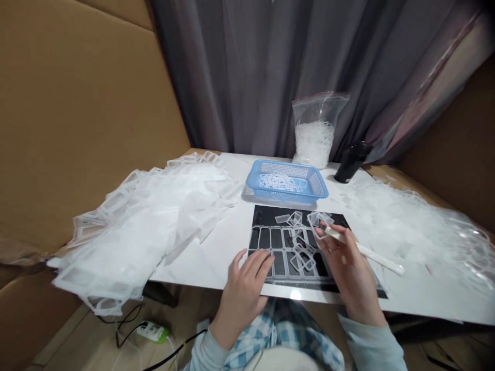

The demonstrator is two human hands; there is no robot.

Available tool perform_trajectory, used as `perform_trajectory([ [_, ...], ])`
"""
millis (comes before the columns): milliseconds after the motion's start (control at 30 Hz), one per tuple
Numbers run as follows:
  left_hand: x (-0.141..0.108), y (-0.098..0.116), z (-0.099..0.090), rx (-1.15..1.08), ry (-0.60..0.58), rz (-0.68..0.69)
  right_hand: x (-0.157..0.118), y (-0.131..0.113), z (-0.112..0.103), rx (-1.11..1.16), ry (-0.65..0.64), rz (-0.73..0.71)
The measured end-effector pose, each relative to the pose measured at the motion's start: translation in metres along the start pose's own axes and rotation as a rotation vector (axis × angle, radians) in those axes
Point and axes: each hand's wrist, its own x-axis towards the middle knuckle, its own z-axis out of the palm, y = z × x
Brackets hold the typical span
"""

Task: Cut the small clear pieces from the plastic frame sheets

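Right grip (348,263) closed on white strip (381,260)

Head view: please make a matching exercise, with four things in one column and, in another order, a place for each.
Things:
1. Blue plastic basket
2. Zip bag of white frames
3. Left hand
4. Long white strip

Places:
A. Held in the right hand
B. On the joined clear frames
C. In front of the grey curtain
D. On the table, directly behind the black mat

Pairs: 1-D, 2-C, 3-B, 4-A
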Motion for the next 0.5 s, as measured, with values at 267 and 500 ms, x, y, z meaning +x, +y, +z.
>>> perform_trajectory([
  [267, -0.001, -0.003, -0.005, -0.017, 0.043, 0.156, -0.013, -0.007, -0.005, -0.695, -0.126, -0.221],
  [500, 0.001, -0.005, -0.009, -0.028, 0.088, 0.225, -0.023, -0.017, -0.013, -1.038, -0.408, -0.239],
])
